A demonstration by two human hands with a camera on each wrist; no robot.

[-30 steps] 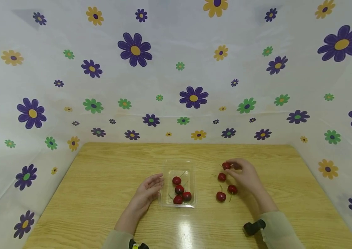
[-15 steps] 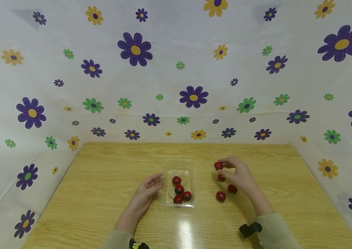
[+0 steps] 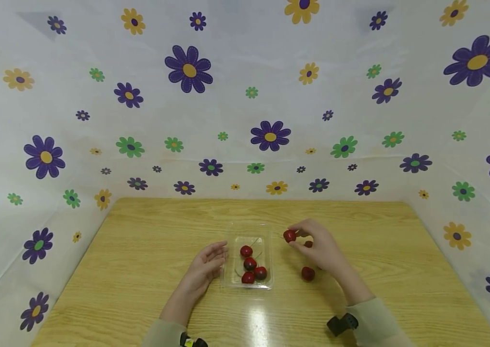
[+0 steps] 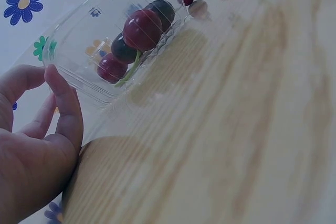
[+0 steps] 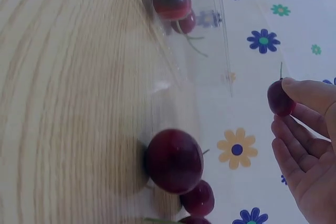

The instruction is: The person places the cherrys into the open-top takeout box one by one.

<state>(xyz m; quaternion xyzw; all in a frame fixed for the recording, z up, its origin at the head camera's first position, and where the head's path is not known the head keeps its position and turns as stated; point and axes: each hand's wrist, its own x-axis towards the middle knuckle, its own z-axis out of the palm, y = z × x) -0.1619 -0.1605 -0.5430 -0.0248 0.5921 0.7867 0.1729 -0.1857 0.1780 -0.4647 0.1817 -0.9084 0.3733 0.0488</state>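
Observation:
A red cherry (image 3: 289, 235) with a thin stem is pinched between the thumb and fingertips of my right hand (image 3: 320, 245), raised right of a clear plastic container (image 3: 249, 230). The right wrist view shows the same cherry (image 5: 281, 98) apart from anything else. Several dark red cherries (image 3: 250, 263) lie inside the container, towards its near end. My left hand (image 3: 203, 270) rests at the container's left side, fingers loosely bent and touching its edge. On the table sit a cherry (image 3: 308, 273) and another cherry (image 3: 309, 244) partly hidden by my right hand.
The wooden table (image 3: 149, 231) is backed and flanked by a white flower-patterned cloth (image 3: 227, 106). In the right wrist view, a large-looking cherry (image 5: 174, 161) sits near the container, with a smaller cherry (image 5: 198, 199) behind it.
My right hand has carried its cherry leftwards from the far loose cherries towards the container. It now covers one cherry on the table. My left hand and the container have stayed put.

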